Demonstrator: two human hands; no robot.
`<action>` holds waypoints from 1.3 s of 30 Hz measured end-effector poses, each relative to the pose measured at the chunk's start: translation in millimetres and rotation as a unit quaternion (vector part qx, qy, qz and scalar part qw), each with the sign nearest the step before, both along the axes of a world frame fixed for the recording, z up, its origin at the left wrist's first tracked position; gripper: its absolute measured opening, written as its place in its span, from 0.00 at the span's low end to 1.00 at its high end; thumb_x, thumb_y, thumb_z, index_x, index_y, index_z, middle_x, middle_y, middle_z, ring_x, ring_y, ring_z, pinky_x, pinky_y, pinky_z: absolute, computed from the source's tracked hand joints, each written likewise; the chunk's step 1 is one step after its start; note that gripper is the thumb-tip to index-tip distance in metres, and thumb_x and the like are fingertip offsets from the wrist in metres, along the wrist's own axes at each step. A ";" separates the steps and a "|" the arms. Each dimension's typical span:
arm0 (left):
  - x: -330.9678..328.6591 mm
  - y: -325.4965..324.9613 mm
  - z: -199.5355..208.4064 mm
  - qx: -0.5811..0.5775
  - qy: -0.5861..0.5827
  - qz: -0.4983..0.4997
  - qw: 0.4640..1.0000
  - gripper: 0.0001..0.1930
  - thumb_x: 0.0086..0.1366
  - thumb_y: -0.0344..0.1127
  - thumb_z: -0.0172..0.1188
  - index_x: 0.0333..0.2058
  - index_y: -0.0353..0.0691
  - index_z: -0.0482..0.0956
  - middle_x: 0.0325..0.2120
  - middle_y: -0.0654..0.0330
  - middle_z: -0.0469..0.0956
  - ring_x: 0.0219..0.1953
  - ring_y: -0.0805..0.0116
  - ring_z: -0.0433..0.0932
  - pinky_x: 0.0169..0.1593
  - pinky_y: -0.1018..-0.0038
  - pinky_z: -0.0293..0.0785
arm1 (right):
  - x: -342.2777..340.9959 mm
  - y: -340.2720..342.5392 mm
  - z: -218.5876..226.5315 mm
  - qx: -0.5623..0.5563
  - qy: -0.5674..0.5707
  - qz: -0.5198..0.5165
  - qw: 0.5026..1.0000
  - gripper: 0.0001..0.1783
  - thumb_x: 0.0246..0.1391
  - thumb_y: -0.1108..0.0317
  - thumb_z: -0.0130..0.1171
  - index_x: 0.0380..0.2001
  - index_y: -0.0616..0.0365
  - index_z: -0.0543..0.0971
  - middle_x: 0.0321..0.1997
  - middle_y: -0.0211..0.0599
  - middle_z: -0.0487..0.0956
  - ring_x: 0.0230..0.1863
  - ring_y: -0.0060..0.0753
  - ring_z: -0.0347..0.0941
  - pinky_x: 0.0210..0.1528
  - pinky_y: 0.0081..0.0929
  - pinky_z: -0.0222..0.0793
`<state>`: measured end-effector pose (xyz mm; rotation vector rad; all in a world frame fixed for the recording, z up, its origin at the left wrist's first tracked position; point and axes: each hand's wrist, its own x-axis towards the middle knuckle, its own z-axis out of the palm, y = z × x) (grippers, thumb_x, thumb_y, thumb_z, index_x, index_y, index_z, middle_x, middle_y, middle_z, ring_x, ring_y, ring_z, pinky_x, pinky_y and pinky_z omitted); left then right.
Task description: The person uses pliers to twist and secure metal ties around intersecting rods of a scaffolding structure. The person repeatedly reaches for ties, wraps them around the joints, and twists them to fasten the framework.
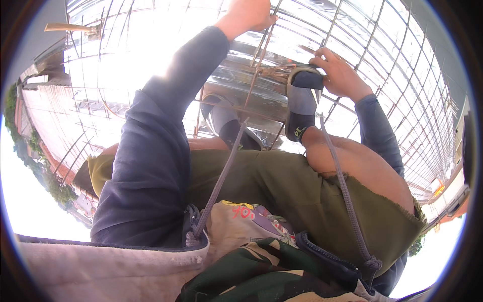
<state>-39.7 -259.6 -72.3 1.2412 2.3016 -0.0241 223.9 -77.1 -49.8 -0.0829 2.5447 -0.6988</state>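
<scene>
The grid of thin rusty steel reinforcing bars (352,60) fills the upper half of the frame, already laid out in crossing rows. The left hand (249,14), top centre, has its fingers wrapped round one bar. The right hand (339,75), upper right, rests on a crossing beside the grey-and-black shoe (302,98); its finger closure is unclear. How many crossings remain untied cannot be told.

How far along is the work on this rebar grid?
Done: the rebar mesh is already laid out as a crossed grid over shiny sheeting. In hand: the left hand grips a bar at the top, the right hand rests on a crossing beside the right shoe. Left: I cannot tell which crossings are tied; much of the grid is washed out by glare.
</scene>
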 end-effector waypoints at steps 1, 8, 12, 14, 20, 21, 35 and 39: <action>0.3 -10.4 -2.6 0.025 -0.022 0.027 0.999 0.20 0.69 0.52 0.66 0.48 0.45 0.91 0.37 0.54 0.91 0.44 0.51 0.89 0.54 0.57 0.81 | -7.3 -1.0 3.4 -0.034 -0.044 -0.012 0.998 0.29 0.52 0.79 0.69 0.59 0.52 0.79 0.66 0.43 0.72 0.59 0.54 0.79 0.60 0.46 0.78; 25.8 3.0 -43.3 0.202 -0.174 0.160 0.950 0.19 0.67 0.40 0.67 0.52 0.36 0.87 0.41 0.45 0.89 0.48 0.46 0.87 0.56 0.54 0.81 | 9.2 10.3 12.5 0.060 -0.007 0.075 0.995 0.26 0.55 0.78 0.64 0.56 0.52 0.73 0.63 0.43 0.73 0.40 0.54 0.84 0.44 0.49 0.81; 22.7 -8.9 -33.6 0.218 -0.118 0.151 0.957 0.20 0.66 0.35 0.65 0.55 0.34 0.84 0.45 0.42 0.87 0.51 0.44 0.85 0.57 0.53 0.80 | 7.2 15.2 4.2 0.156 0.121 0.109 0.974 0.17 0.58 0.72 0.60 0.51 0.52 0.74 0.51 0.38 0.79 0.43 0.43 0.83 0.45 0.42 0.74; 22.9 -12.3 -32.0 0.211 -0.115 0.148 0.959 0.20 0.65 0.34 0.65 0.54 0.33 0.83 0.46 0.40 0.86 0.51 0.43 0.85 0.57 0.52 0.80 | 5.7 12.5 5.9 0.180 0.093 0.089 0.975 0.14 0.58 0.69 0.61 0.48 0.51 0.79 0.47 0.36 0.81 0.45 0.40 0.81 0.47 0.41 0.73; 18.5 -12.7 -44.8 0.264 -0.122 0.142 0.946 0.17 0.64 0.34 0.64 0.50 0.32 0.83 0.43 0.39 0.85 0.50 0.38 0.84 0.55 0.49 0.80 | -13.7 0.0 28.3 0.259 0.067 0.095 0.959 0.05 0.51 0.62 0.67 0.29 0.47 0.89 0.39 0.29 0.84 0.49 0.35 0.79 0.52 0.42 0.72; 17.7 -10.3 -46.0 0.254 -0.153 0.143 0.944 0.17 0.64 0.36 0.65 0.49 0.33 0.82 0.42 0.39 0.86 0.50 0.37 0.84 0.55 0.49 0.79 | -10.4 5.8 24.7 0.251 0.076 0.096 0.960 0.05 0.51 0.62 0.67 0.28 0.46 0.89 0.38 0.29 0.83 0.49 0.35 0.79 0.51 0.41 0.72; 22.7 -19.0 -50.0 0.223 -0.108 0.129 0.960 0.19 0.67 0.41 0.68 0.53 0.38 0.81 0.37 0.52 0.88 0.45 0.47 0.87 0.51 0.53 0.81 | 42.7 36.2 42.6 -0.011 0.088 -0.194 0.977 0.10 0.59 0.73 0.66 0.43 0.64 0.87 0.59 0.48 0.82 0.54 0.57 0.82 0.56 0.45 0.78; 36.5 -16.3 -18.0 0.260 -0.128 0.240 0.927 0.18 0.69 0.45 0.66 0.50 0.39 0.83 0.33 0.52 0.88 0.37 0.48 0.88 0.43 0.55 0.82 | 45.0 7.7 33.8 -0.026 0.101 -0.316 0.943 0.12 0.68 0.67 0.63 0.47 0.65 0.86 0.61 0.54 0.81 0.52 0.60 0.83 0.54 0.45 0.78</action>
